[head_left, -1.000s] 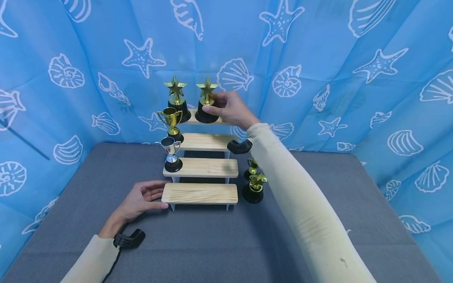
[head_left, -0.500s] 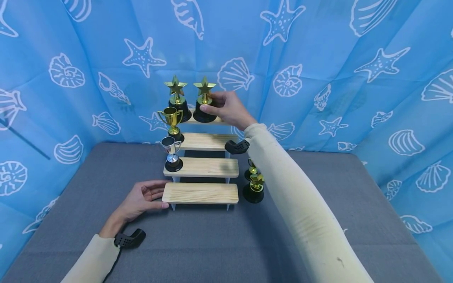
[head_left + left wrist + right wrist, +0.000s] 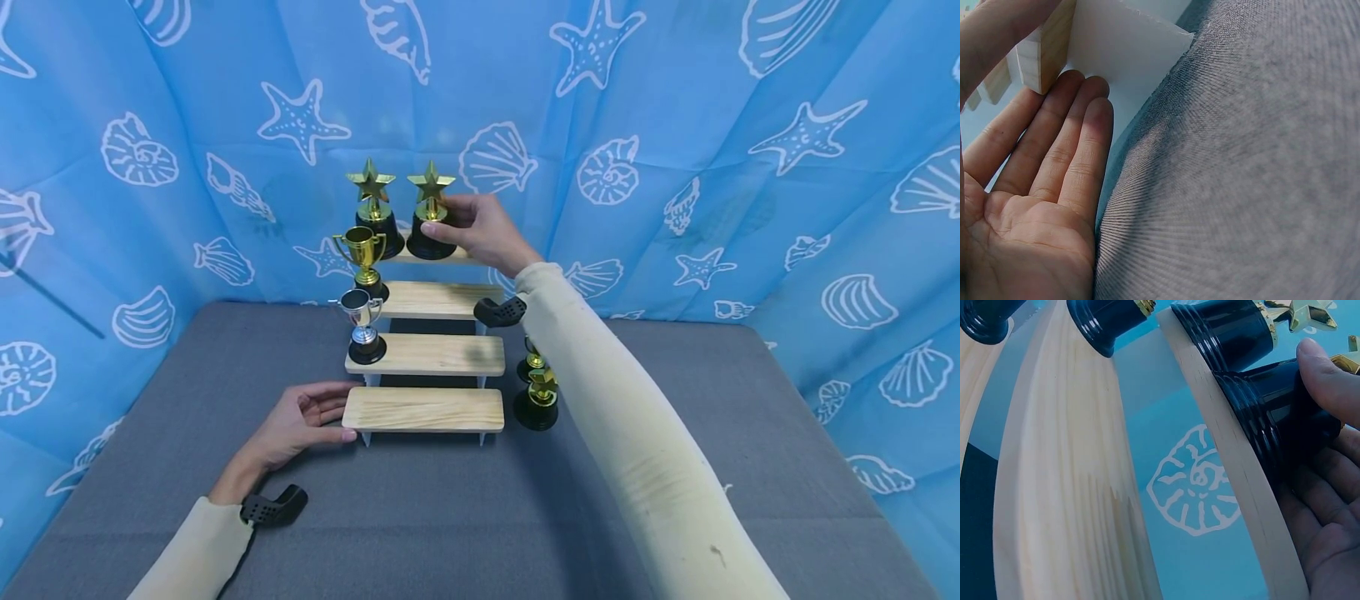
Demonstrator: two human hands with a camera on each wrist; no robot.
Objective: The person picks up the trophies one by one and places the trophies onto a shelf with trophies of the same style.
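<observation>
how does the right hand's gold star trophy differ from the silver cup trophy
The shiny gold star trophy is star-topped, whereas the silver cup trophy is bowl-topped and two-handled. The right hand grips the star trophy; no hand touches the cup trophy. Both are black-based.

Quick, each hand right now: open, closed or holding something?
Left hand: open, fingers at the lowest step's left end.
Right hand: holding the right-hand star trophy on the top step.

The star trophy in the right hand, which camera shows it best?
The head view: the star trophy appears from top to black base, though the right hand covers part. The right wrist view is closer on the base, but the frame cuts into the star. The left wrist view shows none.
</observation>
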